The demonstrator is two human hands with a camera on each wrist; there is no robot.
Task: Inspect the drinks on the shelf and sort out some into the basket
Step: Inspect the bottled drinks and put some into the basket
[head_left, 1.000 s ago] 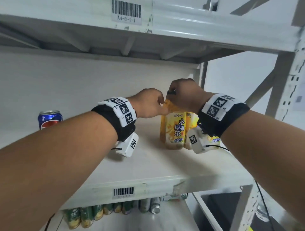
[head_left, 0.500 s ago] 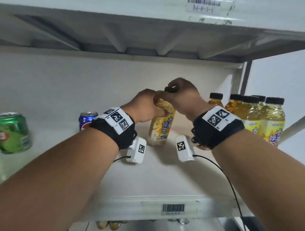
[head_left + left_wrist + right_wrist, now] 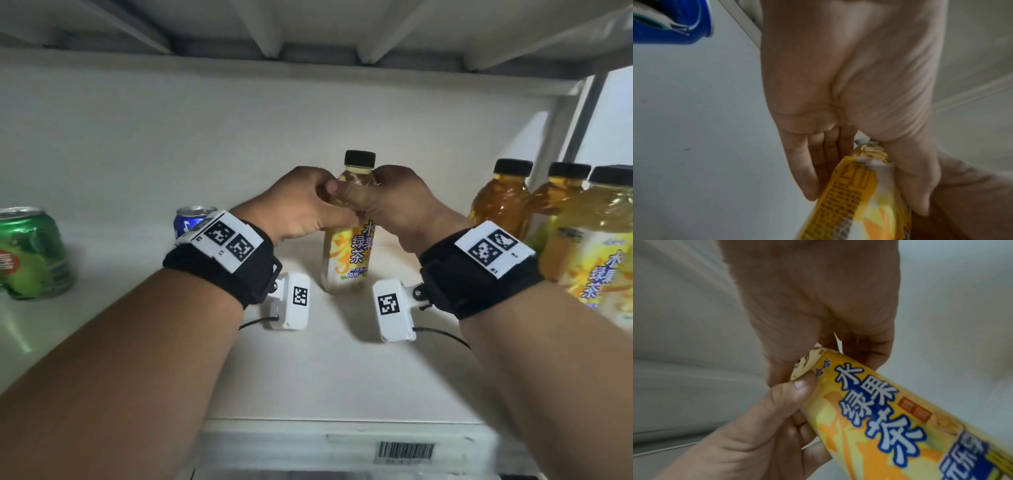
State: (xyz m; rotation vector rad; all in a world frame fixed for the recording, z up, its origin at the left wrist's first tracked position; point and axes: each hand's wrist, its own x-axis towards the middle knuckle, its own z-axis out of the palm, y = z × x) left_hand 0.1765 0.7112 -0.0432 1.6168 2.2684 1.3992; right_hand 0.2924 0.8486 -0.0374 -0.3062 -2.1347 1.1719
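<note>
Both hands are gripping one tea bottle, upright on the shelf.

Nearest, the shelf (image 3: 342,383) edge is showing a barcode label (image 3: 404,453). Further in, the left hand (image 3: 301,205) and right hand (image 3: 400,205) are curling round the shoulder of the tea bottle (image 3: 349,253), thumbs meeting in front, its base seeming to be resting mid-shelf. The other bottles (image 3: 548,222) are crowding near on the right; a blue can (image 3: 191,219) and a green can (image 3: 30,253) are standing to the left. No basket is showing. The grip is sitting high on a smooth neck, so tilting for inspection could be risking a slip, or an elbow swinging right could be toppling the neighbours.
</note>
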